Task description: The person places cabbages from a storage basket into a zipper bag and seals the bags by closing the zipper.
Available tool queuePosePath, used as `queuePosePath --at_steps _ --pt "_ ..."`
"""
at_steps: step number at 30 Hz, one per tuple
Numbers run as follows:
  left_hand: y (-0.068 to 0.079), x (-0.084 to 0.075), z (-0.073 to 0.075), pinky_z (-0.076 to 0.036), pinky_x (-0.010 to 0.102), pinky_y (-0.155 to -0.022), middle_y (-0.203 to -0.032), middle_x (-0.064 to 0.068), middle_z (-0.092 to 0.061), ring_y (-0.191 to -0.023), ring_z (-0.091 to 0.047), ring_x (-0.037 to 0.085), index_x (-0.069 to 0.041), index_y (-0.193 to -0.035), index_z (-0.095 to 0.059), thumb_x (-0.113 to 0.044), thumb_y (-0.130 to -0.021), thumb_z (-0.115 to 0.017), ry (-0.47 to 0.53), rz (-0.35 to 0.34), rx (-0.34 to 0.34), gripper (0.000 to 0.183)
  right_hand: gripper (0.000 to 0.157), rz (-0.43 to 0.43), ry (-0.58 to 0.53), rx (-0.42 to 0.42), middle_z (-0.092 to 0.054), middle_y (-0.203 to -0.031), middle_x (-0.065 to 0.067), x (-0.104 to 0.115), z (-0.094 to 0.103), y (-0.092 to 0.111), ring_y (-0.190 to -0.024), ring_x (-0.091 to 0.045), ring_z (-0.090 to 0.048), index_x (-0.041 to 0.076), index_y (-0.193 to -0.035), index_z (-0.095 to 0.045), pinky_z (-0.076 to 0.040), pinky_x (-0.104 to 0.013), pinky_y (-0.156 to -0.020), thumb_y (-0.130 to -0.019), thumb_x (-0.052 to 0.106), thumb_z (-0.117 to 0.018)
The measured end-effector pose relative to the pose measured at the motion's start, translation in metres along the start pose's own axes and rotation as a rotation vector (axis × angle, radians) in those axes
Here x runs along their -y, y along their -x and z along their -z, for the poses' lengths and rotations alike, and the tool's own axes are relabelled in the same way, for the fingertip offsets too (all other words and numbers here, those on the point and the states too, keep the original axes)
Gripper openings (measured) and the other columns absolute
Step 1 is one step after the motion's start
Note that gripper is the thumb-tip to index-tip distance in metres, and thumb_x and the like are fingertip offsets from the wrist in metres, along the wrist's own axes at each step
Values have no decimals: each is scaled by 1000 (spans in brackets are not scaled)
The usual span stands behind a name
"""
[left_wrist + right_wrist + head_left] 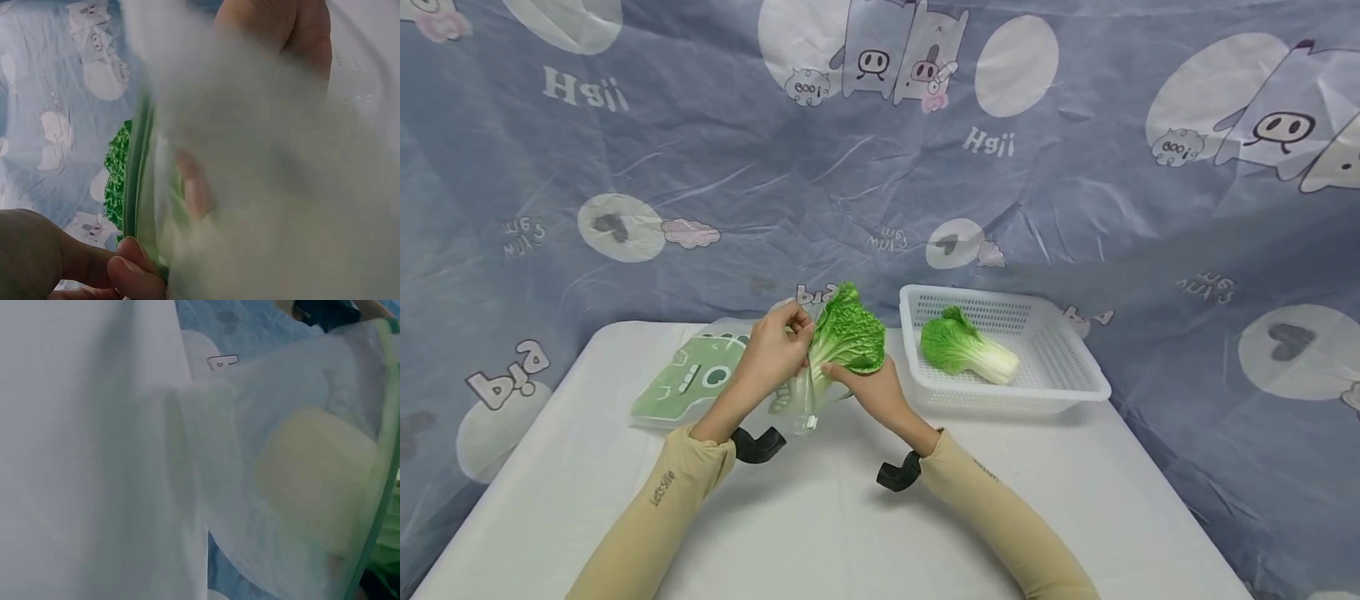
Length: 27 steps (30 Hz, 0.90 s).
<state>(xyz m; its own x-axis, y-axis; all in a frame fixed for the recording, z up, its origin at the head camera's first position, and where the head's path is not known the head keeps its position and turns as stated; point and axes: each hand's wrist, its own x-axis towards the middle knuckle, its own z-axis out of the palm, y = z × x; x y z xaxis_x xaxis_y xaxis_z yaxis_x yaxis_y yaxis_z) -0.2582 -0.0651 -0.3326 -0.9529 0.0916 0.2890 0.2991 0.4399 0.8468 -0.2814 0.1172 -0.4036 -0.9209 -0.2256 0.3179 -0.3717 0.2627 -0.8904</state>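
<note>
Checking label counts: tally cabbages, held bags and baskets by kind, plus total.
Napa cabbages, one held, one in the basket: 2
Held zip bag: 1
White perforated basket: 1
Total: 4

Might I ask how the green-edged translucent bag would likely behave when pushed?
The bag is probably floppy and light, since its film looks thin and see-through. Its green edge strip runs in a smooth line, so that part may bend less easily.
</note>
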Motion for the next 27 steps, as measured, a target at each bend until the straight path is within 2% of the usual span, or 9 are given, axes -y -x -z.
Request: queuePosePath --at_steps 3,6,9,11,14,18,22,25,27 --pt "0 -1 -1 -51 34 -49 -87 8 -57 -54 -63 17 -9 -94 -57 -15 -98 -53 -10 -21 -10 9 55 -30 39 117 -64 -118 2 2 6 -3 -104 -14 -63 24 -128 -55 -52 -35 -87 -81 42 -76" --pt "1 -2 -4 -51 34 -50 -84 7 -57 -55 -63 17 -10 -93 -57 -14 -97 -54 -9 -48 -18 7 56 -30 70 253 -62 -125 2 2 9 -5 -111 -15 -61 23 -133 -51 -51 -34 -92 -84 36 -74" --pt "2 -4 -8 -49 31 -55 -81 6 -58 -61 -60 15 -9 -89 -58 -11 -96 -56 -51 -110 -22 7 59 -15 105 387 -58 -132 -2 -1 8 -6 -117 -18 -58 19 -140 -46 -49 -33 -95 -87 27 -72" --pt "2 -6 -12 -47 30 -57 -78 6 -59 -63 -56 16 -9 -86 -58 -8 -94 -56 -92 -154 -22 9 57 -8 145 437 -59 -131 -4 -3 4 -7 -115 -18 -59 16 -140 -47 -49 -30 -94 -89 24 -70" --pt "3 -9 -16 -43 30 -57 -75 4 -59 -63 -52 17 -9 -83 -58 -8 -93 -57 -132 -191 -27 10 43 -60 173 429 -66 -116 -8 -5 -3 -8 -98 -19 -68 10 -129 -56 -55 -28 -83 -89 21 -68" --pt "5 -12 -17 -43 31 -57 -75 4 -59 -62 -53 17 -10 -83 -59 -9 -93 -58 -121 -178 -25 10 30 -211 174 346 -72 -92 -9 -7 -13 -12 -73 -22 -73 6 -112 -63 -59 -36 -70 -90 28 -65" --pt "6 -11 -16 -43 30 -57 -76 4 -60 -62 -53 17 -10 -84 -59 -11 -94 -58 -127 -152 3 9 36 -312 235 332 -74 -85 -5 -4 -16 -11 -73 -19 -73 6 -111 -64 -58 -36 -72 -90 35 -63" --pt "5 -9 -14 -43 29 -58 -77 5 -61 -63 -53 17 -9 -85 -59 -11 -94 -58 -151 -132 -3 9 38 -314 311 339 -74 -86 -2 6 -12 -6 -77 -17 -72 6 -113 -62 -56 -32 -71 -90 37 -61" --pt "5 -8 -12 -43 30 -58 -77 5 -61 -63 -53 17 -9 -86 -60 -11 -94 -58 -158 -119 -17 9 41 -283 367 330 -74 -85 -1 15 -8 -3 -79 -17 -71 6 -113 -62 -55 -30 -70 -90 40 -61"
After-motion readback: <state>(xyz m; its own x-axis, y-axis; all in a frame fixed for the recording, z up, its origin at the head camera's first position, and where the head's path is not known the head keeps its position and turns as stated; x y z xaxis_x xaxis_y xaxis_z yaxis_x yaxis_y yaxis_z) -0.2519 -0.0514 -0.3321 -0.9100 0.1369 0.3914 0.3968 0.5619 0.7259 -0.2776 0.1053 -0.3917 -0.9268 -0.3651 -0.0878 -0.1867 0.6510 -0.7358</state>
